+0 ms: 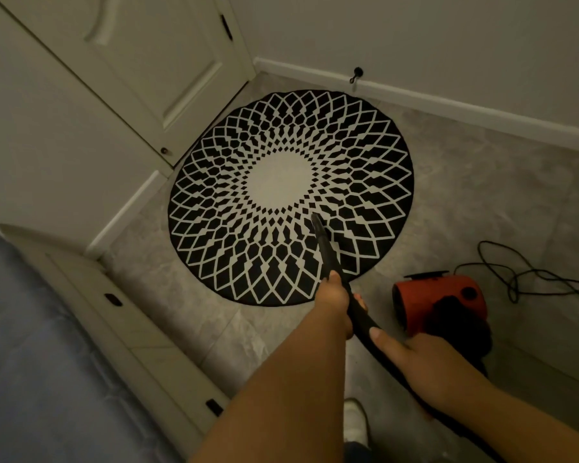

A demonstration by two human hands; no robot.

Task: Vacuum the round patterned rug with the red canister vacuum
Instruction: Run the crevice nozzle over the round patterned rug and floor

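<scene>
Head view. Mid-pass on the round patterned rug [290, 195], lying on the grey tiled floor [482, 202] in the corner between the white door [154, 71] and the skirting board [448, 101]. Black crevice nozzle [317, 225] down on the rug, just short of the pale centre disc, on the near-right part of the pattern. Left hand [333, 304] wrapped round the black wand [330, 259] near the rug's near edge; right hand [415, 359] clamped on the hose [365, 329] further back. Red canister vacuum [440, 304] on the floor just off the rug's near-right edge, its black power cord [522, 272] looping loosely toward the right edge of the floor.

Judged step: suction strokes under way, much of the rug likely yet to be covered. Next move calls for drawing the narrow tip across the pile in overlapping strokes, working out to the far edge by the door, with slack kept in the hose so the canister does not tip or drag onto the rug.

Hard to tell: whether the motor runs; any dust on the pattern in this dim light. Hose joint at the canister lost in shadow. Fingers of both hands mostly hidden behind wand and hose. Far-left rim of the rug close against the door's foot. White shoe [356, 419] partly hidden under the forearms; bed edge [30, 345] cut off at left.
</scene>
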